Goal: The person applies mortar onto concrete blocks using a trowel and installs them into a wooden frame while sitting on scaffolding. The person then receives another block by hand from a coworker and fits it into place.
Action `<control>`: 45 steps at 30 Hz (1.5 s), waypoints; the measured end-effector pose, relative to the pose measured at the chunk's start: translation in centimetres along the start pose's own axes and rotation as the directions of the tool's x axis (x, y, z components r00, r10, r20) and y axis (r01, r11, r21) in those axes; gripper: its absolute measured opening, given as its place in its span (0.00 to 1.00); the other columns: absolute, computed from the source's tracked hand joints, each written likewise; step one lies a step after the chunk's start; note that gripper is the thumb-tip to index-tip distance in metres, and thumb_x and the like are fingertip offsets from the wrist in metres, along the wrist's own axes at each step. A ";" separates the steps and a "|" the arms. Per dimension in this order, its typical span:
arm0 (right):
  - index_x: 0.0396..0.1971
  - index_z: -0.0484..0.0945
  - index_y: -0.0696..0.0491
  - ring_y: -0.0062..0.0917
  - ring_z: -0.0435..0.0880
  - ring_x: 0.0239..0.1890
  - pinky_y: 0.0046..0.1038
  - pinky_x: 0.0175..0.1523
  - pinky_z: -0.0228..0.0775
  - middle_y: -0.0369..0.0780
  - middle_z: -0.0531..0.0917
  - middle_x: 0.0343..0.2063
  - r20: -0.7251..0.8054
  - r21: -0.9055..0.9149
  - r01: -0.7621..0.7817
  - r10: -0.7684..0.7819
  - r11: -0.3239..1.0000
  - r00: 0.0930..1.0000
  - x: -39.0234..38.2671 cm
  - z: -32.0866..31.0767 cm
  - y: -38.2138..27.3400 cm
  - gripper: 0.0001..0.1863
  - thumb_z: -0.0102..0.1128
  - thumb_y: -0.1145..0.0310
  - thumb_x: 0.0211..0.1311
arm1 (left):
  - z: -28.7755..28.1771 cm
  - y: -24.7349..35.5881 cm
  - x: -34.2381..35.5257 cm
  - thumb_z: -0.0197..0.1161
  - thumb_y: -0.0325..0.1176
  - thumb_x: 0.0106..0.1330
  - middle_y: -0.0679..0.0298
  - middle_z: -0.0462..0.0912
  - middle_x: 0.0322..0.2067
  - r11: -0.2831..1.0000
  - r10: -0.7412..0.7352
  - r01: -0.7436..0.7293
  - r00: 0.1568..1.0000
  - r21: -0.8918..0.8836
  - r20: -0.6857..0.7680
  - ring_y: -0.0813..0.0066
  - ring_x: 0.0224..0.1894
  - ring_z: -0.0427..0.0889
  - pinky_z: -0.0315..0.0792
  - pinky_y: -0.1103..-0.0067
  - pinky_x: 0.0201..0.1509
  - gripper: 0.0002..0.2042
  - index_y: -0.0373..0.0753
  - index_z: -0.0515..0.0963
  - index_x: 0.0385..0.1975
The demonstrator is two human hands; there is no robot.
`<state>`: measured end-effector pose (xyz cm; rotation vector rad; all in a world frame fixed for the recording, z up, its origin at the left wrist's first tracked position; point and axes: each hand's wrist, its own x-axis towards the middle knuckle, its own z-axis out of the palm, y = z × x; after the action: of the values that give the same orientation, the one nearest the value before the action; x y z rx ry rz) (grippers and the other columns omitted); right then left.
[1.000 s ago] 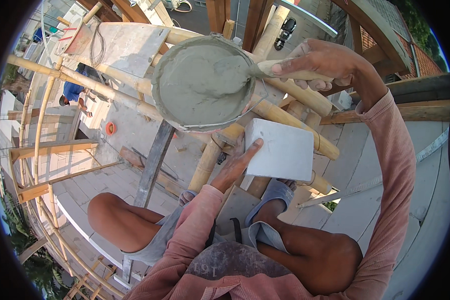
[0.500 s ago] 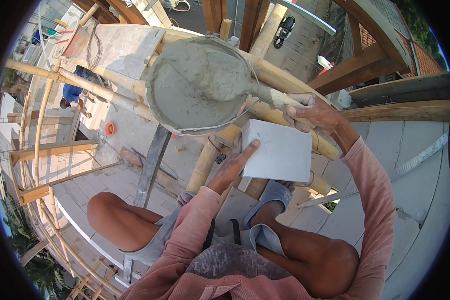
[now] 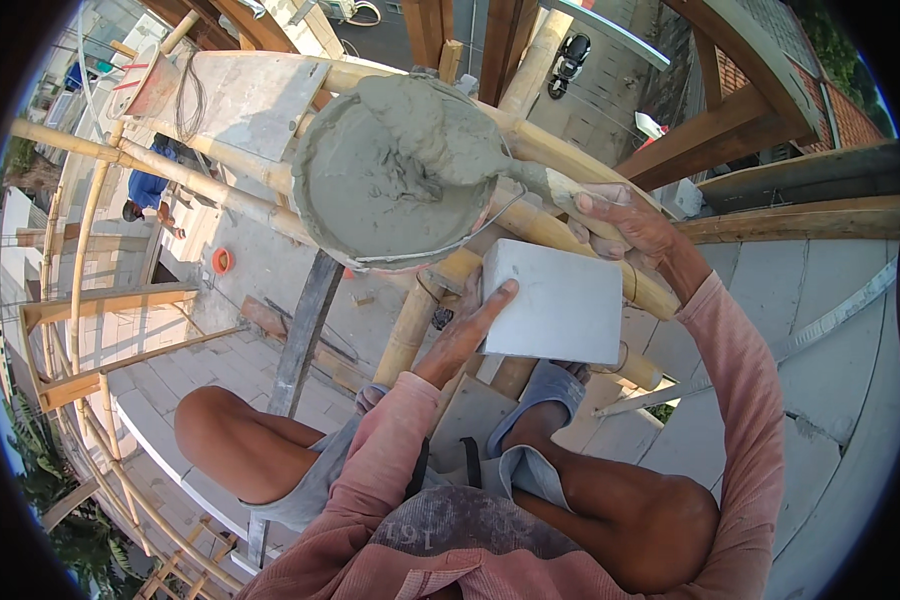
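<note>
Mortar point(image 3: 370, 205), wet and grey, fills a round bucket point(image 3: 402, 264) at the upper middle of the view, beyond the person's knees. Its surface is rough and churned near the centre, with a smooth mound at the back, and a thin wire handle point(image 3: 485, 222) curves along the bucket's near right side.

The right hand point(image 3: 625, 225) reaches in from the right, its fingers closed around the handle of a mortar-caked hand tool point(image 3: 537, 184) — thumb lying along the top. The tool's head rests in the mortar, so coated that its outline is hard to make out.

The left hand point(image 3: 465, 335) holds a white block point(image 3: 553, 302) by its left edge, just below the bucket: thumb pressed on the broad upper face, the other fingers against the side and partly hidden. Whether the block rests on something cannot be told.

Both forearms wear faded pink sleeves point(image 3: 735, 370). Blue-grey sandals point(image 3: 538, 403) show below the block, between bent knees. Bamboo poles point(image 3: 215, 197) run around the bucket. Far to the left, well apart — a co-worker in blue point(image 3: 146, 187) bends near a small orange bucket point(image 3: 222, 260).
</note>
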<state>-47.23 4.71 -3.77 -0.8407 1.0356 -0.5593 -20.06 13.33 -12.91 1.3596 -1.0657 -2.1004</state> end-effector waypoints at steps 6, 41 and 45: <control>0.44 0.81 0.56 0.10 0.72 0.18 0.14 0.17 0.58 0.33 0.79 0.25 -0.048 -0.037 0.070 -0.072 0.997 0.996 0.0 0.5 -0.5 0.24 0.69 0.49 0.67 | -0.2 -0.1 -0.1 0.59 0.65 0.68 0.48 0.55 0.74 1.000 -0.027 0.027 0.999 -0.010 -0.024 0.60 0.77 0.55 0.48 0.71 0.78 0.52 0.30 0.43 0.78; 0.39 0.84 0.62 0.10 0.67 0.13 0.16 0.15 0.50 0.33 0.78 0.21 -0.251 -0.328 -0.042 -0.045 0.944 0.967 5.6 5.5 -7.9 0.33 0.75 0.42 0.56 | -0.2 -0.9 0.5 0.59 0.71 0.63 0.40 0.50 0.76 0.999 0.035 -0.035 0.999 0.034 -0.004 0.51 0.79 0.49 0.45 0.67 0.80 0.60 0.23 0.40 0.76; 0.39 0.83 0.64 0.12 0.67 0.14 0.17 0.16 0.51 0.36 0.78 0.23 -0.240 -0.333 -0.053 -0.030 0.941 0.970 6.6 8.0 -8.6 0.34 0.75 0.42 0.57 | -0.7 -1.5 0.6 0.59 0.71 0.62 0.40 0.50 0.76 1.000 0.023 -0.023 1.000 0.018 -0.003 0.50 0.79 0.50 0.46 0.68 0.80 0.61 0.23 0.41 0.76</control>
<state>-37.35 -2.51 1.94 -1.0858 1.3857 -0.4884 -19.63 13.61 -14.54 1.3530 -1.0961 -2.0762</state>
